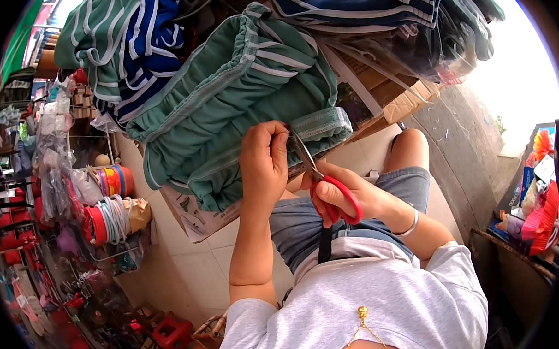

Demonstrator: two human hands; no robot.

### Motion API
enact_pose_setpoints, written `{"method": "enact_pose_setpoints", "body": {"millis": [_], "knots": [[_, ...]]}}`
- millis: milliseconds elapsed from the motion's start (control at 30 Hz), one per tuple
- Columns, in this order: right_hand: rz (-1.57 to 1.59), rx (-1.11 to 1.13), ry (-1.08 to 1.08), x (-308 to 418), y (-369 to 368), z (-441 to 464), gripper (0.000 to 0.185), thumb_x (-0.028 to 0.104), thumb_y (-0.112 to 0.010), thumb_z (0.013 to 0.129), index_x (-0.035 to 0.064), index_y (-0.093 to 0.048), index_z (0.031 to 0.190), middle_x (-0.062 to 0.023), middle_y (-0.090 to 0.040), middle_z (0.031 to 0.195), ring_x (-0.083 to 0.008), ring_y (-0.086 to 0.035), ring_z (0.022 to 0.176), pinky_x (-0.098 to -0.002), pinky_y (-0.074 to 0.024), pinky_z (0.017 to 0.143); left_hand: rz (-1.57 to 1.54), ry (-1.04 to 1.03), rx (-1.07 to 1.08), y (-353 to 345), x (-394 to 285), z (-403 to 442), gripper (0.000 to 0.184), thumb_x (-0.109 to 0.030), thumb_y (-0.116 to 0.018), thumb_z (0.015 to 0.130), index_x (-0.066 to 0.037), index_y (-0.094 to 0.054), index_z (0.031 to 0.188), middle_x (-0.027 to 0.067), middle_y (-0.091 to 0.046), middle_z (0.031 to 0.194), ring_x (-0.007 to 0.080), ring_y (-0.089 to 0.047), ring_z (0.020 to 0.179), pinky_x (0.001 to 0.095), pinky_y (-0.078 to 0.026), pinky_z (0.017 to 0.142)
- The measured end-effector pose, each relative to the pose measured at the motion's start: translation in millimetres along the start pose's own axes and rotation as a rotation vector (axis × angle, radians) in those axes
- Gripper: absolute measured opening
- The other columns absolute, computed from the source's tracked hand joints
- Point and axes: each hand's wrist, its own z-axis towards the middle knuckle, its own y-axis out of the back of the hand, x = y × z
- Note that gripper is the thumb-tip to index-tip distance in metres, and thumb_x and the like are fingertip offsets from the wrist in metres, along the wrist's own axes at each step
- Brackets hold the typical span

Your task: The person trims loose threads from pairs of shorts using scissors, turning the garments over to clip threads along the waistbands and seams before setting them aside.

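Note:
A green garment point(226, 114) with white stripes and a gathered elastic waistband lies bunched across the work surface. My left hand point(265, 159) rests over it, thumb and fingers closed in a pinch close to a folded band point(321, 125) of the garment. What exactly is pinched is too small to tell. My right hand point(350, 186) grips scissors with red handles point(341, 200). Their blades point(305, 153) point up and left, tips beside the left fingertips and against the green cloth. Whether the blades are parted is hard to make out.
Blue and green striped garments point(137, 49) are piled at back left, with a dark blue striped one point(359, 3) at back right. Cardboard point(408, 101) edges the work surface. Crowded goods point(53, 199) hang at left. A box with colourful items point(536, 192) stands at right.

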Motion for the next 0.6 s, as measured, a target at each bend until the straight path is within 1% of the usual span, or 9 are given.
{"method": "enact_pose_setpoints", "body": {"millis": [67,133,233,333,400,567,600], "knots": [[0.023,-0.011,0.006,-2,-4,4,0.059,0.058,-0.048,0.090,0.0001,-0.049,0.103,-0.0036,-0.052,0.063,-0.0122,-0.057,0.050,-0.0232,-0.0474,0.047,0.004,-0.007,-0.001,0,-1,0,0.006,-0.006,-0.053,0.094,-0.001,-0.054,0.092,0.0083,-0.063,0.088,0.0152,-0.057,0.077,0.0255,-0.046,0.072],[0.046,-0.023,0.010,-4,-7,7,0.058,0.057,-0.047,0.091,0.0002,-0.049,0.104,-0.0038,-0.052,0.063,-0.0124,-0.057,0.049,-0.0230,-0.0473,0.046,-0.049,0.021,-0.025,-1,-3,1,0.006,-0.008,-0.058,0.089,-0.002,-0.055,0.090,0.0102,-0.059,0.083,0.0279,-0.056,0.075,0.0355,-0.045,0.069],[0.092,-0.046,0.030,-5,-9,10,0.058,0.056,-0.047,0.091,-0.0002,-0.048,0.106,-0.0043,-0.053,0.063,-0.0129,-0.058,0.049,-0.0228,-0.0468,0.045,-0.044,0.038,-0.024,0,-5,1,0.006,-0.008,-0.058,0.089,-0.002,-0.055,0.090,0.0101,-0.059,0.083,0.0278,-0.055,0.075,0.0354,-0.045,0.069],[0.085,-0.028,0.017,-2,-9,11,0.060,0.056,-0.045,0.092,-0.0017,-0.047,0.108,-0.0057,-0.054,0.064,-0.0153,-0.058,0.051,-0.0236,-0.0445,0.048,-0.056,0.041,-0.026,0,-5,1,0.006,-0.008,-0.058,0.089,-0.003,-0.056,0.089,0.0098,-0.059,0.082,0.0275,-0.055,0.075,0.0352,-0.045,0.069],[0.096,-0.054,0.056,-4,-10,12,0.057,0.055,-0.047,0.092,-0.0007,-0.047,0.106,-0.0044,-0.054,0.061,-0.0139,-0.057,0.047,-0.0231,-0.0451,0.043,-0.052,0.037,-0.024,0,-4,1,0.006,-0.008,-0.058,0.089,-0.003,-0.056,0.089,0.0097,-0.059,0.082,0.0274,-0.055,0.075,0.0351,-0.045,0.069],[0.122,-0.059,0.054,-6,-11,13,0.055,0.053,-0.048,0.092,-0.0002,-0.048,0.105,-0.0033,-0.052,0.058,-0.0132,-0.055,0.044,-0.0227,-0.0434,0.042,-0.053,0.024,-0.032,0,-3,1,0.006,-0.008,-0.058,0.089,-0.003,-0.056,0.089,0.0093,-0.059,0.082,0.0272,-0.055,0.075,0.0350,-0.044,0.069],[0.130,-0.061,0.053,-6,-11,13,0.054,0.052,-0.049,0.093,-0.0003,-0.048,0.105,-0.0030,-0.051,0.057,-0.0129,-0.054,0.043,-0.0226,-0.0427,0.041,-0.016,0.004,-0.018,2,-2,1,0.006,-0.007,-0.056,0.091,-0.002,-0.055,0.091,0.0089,-0.061,0.084,0.0219,-0.057,0.075,0.0304,-0.045,0.070]]}}
